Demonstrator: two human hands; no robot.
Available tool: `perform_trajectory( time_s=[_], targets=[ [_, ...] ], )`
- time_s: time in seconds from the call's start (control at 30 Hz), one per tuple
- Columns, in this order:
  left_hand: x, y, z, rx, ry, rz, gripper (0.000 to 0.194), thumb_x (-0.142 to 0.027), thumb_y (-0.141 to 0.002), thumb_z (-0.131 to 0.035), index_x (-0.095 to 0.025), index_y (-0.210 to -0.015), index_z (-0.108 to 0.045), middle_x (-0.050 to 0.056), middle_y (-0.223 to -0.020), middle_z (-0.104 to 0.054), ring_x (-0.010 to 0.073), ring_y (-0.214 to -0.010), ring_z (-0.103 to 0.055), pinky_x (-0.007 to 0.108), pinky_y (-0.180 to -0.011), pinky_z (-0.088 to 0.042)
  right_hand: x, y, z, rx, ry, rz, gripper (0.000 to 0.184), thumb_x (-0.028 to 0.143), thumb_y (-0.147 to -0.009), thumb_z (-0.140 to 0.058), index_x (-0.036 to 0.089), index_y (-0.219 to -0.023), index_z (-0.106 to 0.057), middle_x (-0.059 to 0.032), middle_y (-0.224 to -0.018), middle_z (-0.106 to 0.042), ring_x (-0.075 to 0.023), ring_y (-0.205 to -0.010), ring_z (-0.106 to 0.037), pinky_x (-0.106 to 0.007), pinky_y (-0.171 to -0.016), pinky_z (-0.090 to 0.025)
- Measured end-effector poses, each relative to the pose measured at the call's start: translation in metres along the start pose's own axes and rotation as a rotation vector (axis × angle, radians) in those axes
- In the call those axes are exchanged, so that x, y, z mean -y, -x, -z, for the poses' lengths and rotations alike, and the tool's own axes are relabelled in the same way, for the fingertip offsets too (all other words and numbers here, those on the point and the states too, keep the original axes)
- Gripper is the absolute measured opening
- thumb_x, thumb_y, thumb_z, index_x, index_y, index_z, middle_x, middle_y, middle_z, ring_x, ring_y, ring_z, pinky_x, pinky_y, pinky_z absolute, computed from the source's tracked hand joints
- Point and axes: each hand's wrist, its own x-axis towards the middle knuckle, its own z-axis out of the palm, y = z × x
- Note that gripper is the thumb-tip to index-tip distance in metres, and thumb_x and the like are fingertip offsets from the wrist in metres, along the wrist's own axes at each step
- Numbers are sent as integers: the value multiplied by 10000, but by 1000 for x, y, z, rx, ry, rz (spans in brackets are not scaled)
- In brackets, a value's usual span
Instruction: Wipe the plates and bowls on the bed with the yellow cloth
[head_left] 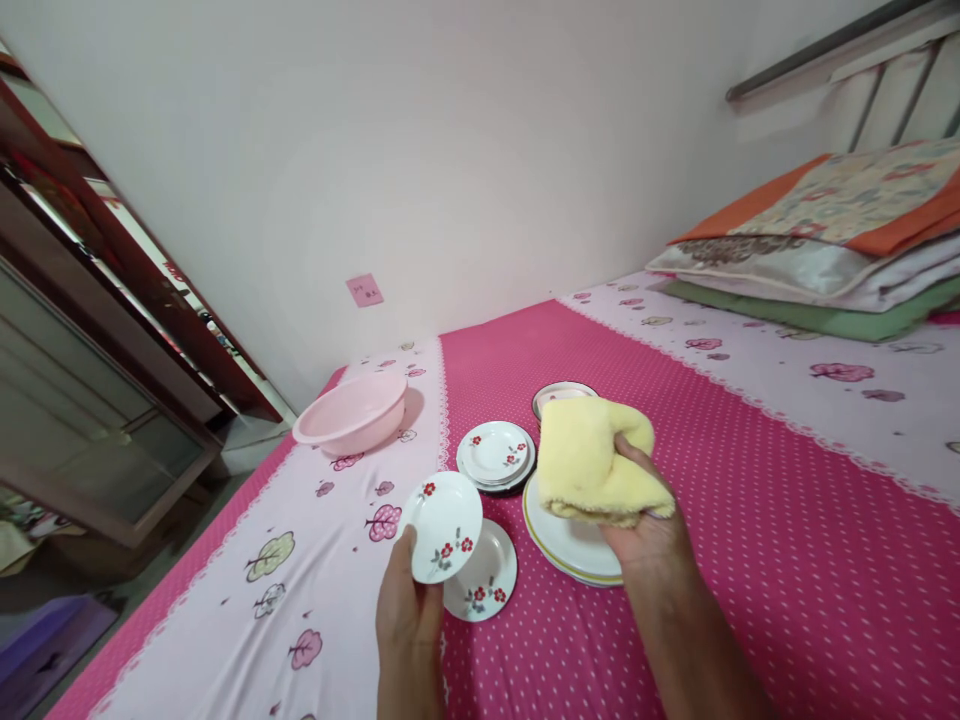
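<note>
My left hand (409, 620) grips a small white plate with red flowers (444, 525), tilted up above another flowered plate (487, 585) that lies on the bed. My right hand (649, 525) is closed on a folded yellow cloth (592, 460), held over a large white plate with a yellow rim (570, 550). A short stack of small flowered plates (496, 455) sits just beyond, and a further plate (559, 392) peeks out behind the cloth.
A pink plastic basin (352, 412) stands at the bed's far left corner. The bed is covered by a pink and white sheet (750, 480). Folded bedding and a pillow (825, 250) are stacked at the right. A wooden cabinet (90, 330) stands left.
</note>
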Motion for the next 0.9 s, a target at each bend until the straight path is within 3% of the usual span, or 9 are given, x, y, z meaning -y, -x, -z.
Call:
perform_trajectory(
  time_s=[0.1, 0.17, 0.27, 0.33, 0.5, 0.67, 0.77, 0.9],
  targets=[
    [5, -8, -1, 180, 342, 231, 430, -363, -1048, -451, -159, -1367, -655, 142, -1096, -817, 260, -1105, -752, 440, -1059, -542, 0, 3, -4, -132, -10, -146, 457, 299, -806, -760, 164, -1239, -705, -62, -952, -834, -294, -906, -804, -476, -848, -668],
    [10, -13, 3, 439, 597, 333, 564, -488, -1084, -322, -160, -1390, -665, 162, -1198, -790, 268, -1186, -723, 470, -1148, -469, -3, 7, -6, -165, -7, -180, 481, 287, -788, -777, 156, -1244, -700, -63, -958, -833, -290, -921, -801, -455, -844, -669],
    [15, -17, 9, 874, 838, 371, 704, -635, -1056, -274, -164, -1401, -668, 169, -1410, -673, 297, -1395, -573, 498, -1246, -324, -9, 11, -8, -156, 13, -192, 462, 310, -797, -785, 159, -1227, -709, -56, -961, -832, -277, -924, -801, -440, -888, -658],
    [17, -17, 11, 972, 850, 358, 739, -675, -1038, -278, -162, -1396, -671, 167, -1464, -627, 309, -1451, -507, 505, -1259, -290, -13, 12, -7, -149, 13, -201, 431, 328, -815, -776, 176, -1215, -718, -49, -976, -832, -266, -951, -798, -425, -925, -644],
    [20, -12, 7, 805, 898, 275, 586, -526, -1084, -307, -197, -1332, -723, 134, -1386, -689, 307, -1327, -631, 514, -1199, -402, -19, 13, -2, -89, 21, -162, 407, 427, -847, -742, 211, -1192, -722, -36, -1036, -827, -282, -1058, -771, -454, -945, -636],
    [13, -4, 0, 653, 914, 227, 408, -462, -1036, -501, -266, -1295, -747, 109, -1348, -717, 328, -1244, -688, 524, -1080, -531, -25, 19, -4, -89, 169, -135, 464, 549, -901, -645, 203, -1203, -712, -64, -1122, -806, -300, -1137, -736, -464, -892, -650],
    [8, -1, 0, 612, 934, 179, 384, -453, -1033, -520, -303, -1318, -729, 100, -1337, -729, 316, -1243, -690, 522, -1063, -544, -25, 31, -8, -87, 483, 39, 575, 635, -879, -631, 176, -1216, -711, -115, -1246, -754, -341, -1188, -702, -471, -866, -646],
    [5, -3, 2, 539, 939, 146, 406, -513, -1008, -565, -313, -1325, -722, 94, -1362, -720, 318, -1231, -696, 537, -1076, -530, -15, 54, -23, -146, 838, 299, 594, 519, -770, -801, 204, -1266, -710, -126, -1368, -677, -360, -1245, -647, -396, -822, -634]
  ],
)
